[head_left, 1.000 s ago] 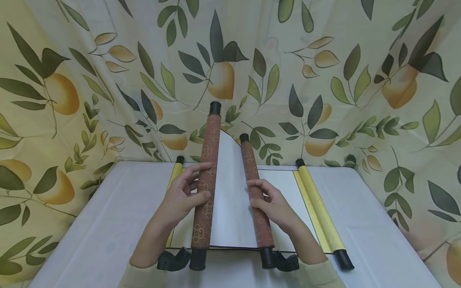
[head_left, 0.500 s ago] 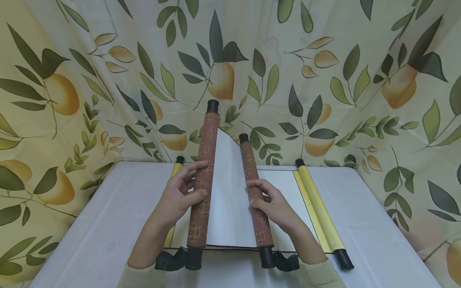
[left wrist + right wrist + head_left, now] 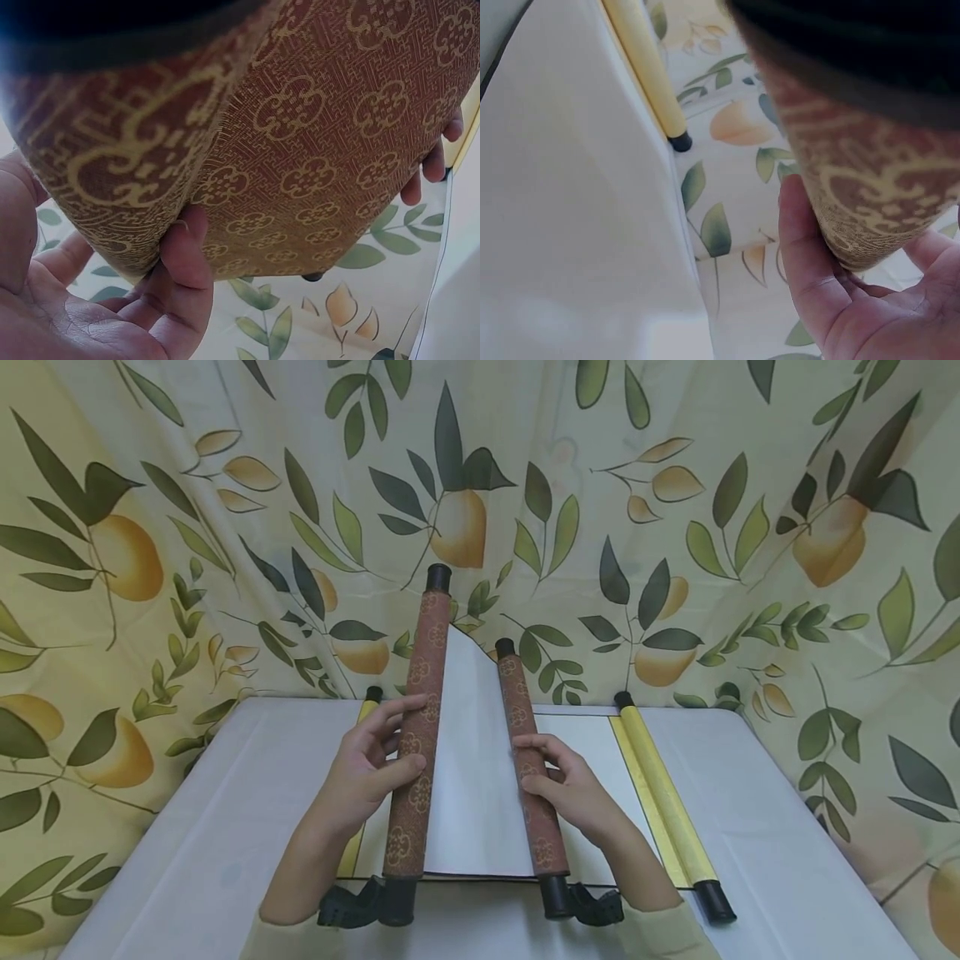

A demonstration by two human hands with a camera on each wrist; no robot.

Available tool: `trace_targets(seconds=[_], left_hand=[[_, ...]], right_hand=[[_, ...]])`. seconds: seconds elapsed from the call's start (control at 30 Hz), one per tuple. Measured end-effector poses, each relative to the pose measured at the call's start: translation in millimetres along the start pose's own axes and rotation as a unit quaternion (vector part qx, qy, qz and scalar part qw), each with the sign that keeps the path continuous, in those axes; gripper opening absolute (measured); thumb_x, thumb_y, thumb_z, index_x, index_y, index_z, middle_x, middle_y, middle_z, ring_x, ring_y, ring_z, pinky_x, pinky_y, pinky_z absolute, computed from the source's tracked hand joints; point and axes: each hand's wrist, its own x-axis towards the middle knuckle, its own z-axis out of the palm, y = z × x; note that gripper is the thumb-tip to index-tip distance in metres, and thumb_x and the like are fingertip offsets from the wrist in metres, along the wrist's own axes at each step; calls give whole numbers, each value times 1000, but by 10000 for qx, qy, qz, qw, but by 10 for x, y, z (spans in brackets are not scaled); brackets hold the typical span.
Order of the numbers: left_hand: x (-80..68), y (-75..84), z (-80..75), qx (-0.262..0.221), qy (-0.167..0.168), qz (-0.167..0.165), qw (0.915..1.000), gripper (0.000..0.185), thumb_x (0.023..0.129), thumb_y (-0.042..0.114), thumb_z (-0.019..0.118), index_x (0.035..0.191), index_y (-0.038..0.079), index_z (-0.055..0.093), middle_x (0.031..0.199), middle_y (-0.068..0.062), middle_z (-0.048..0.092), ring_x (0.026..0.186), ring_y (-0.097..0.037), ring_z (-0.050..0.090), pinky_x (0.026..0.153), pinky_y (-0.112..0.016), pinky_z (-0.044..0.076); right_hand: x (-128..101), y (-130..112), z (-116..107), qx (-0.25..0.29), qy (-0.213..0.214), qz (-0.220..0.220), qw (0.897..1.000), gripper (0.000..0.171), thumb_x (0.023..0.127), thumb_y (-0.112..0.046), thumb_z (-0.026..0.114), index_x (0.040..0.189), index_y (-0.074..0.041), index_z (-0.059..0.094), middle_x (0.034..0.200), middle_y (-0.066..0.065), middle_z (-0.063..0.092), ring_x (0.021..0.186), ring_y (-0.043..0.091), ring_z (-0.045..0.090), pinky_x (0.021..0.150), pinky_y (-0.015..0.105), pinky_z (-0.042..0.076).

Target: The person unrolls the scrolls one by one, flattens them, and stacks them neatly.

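A scroll backed in reddish-brown brocade with gold flower patterns is partly unrolled, held above the table. My left hand [image 3: 358, 781] grips its left roll [image 3: 417, 735], thumb and fingers round the middle. My right hand [image 3: 567, 783] holds the thinner right roll [image 3: 517, 706] in the same way. Plain white paper [image 3: 480, 777] spans between the two rolls, and both rolls end in black knobs. Close up in the left wrist view, the brocade backing [image 3: 300, 150] stretches across, with the right hand's fingertips [image 3: 433, 161] at its far edge. In the right wrist view, fingers curl round the brocade roll [image 3: 877, 187].
Beneath the held scroll lies another scroll on the white-covered table [image 3: 247, 793], its white sheet [image 3: 581, 735] spread out. Its yellow right roll [image 3: 667, 793] with black ends shows fully; the left yellow roll [image 3: 351, 852] is partly hidden. A fruit-and-leaf patterned curtain [image 3: 480, 527] hangs behind.
My left hand has moved a little to the left with the left roll, so the white paper between the rolls is wider. The right hand has stayed nearly still.
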Motion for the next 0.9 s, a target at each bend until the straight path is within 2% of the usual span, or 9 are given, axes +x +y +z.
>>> trace_targets(seconds=[0.53,0.9], left_hand=[[-23,44,-13,-73,14,31,10000,61,90,-4,64,147,11,45,142,-19,44,119,-31,55,85,-37,56],[-36,59,-13,-33,121,82,9999,62,90,-3,65,147,11,45,142,-20,45,120,-31,55,86,-39,56]], right_hand=[[8,20,-14,-22,-60,-5,10000,50,92,-6,63,140,-17,51,147,14,40,110,35,56,82,42,56],[-8,30,-10,-4,-138,-14,9999,52,92,-8,64,141,-17,50,147,14,40,114,35,57,85,43,56]])
